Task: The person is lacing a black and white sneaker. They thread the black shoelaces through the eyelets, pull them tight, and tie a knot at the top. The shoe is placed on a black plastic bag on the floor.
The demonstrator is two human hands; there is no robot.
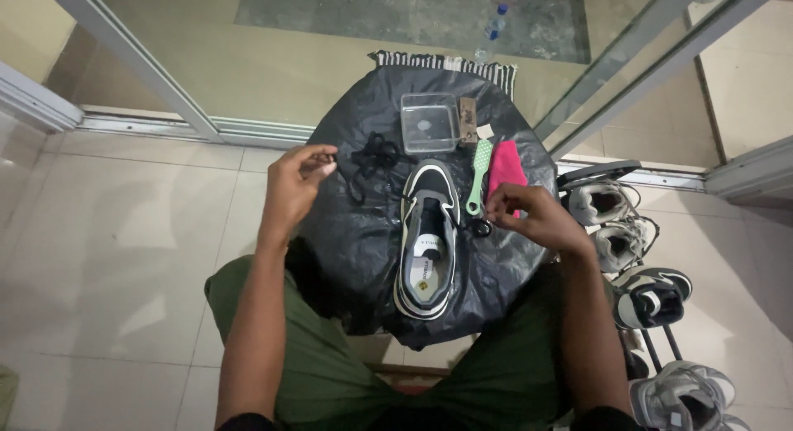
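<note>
A black and white sneaker (427,243) lies sole-down on a black plastic sheet (355,241) over a small round table, toe pointing away from me. My left hand (295,186) pinches one end of a black shoelace (373,158) that trails in a loose heap left of the shoe's toe. My right hand (527,215) is at the shoe's right side, fingers closed on a black lace end by the eyelets. The sneaker's tongue is exposed.
Beyond the shoe stand a clear plastic box (429,122), a small brown block (467,120), a green brush (478,176) and a pink cloth (505,168). A rack with several sneakers (628,233) is at my right. A glass door and striped mat (446,64) lie ahead.
</note>
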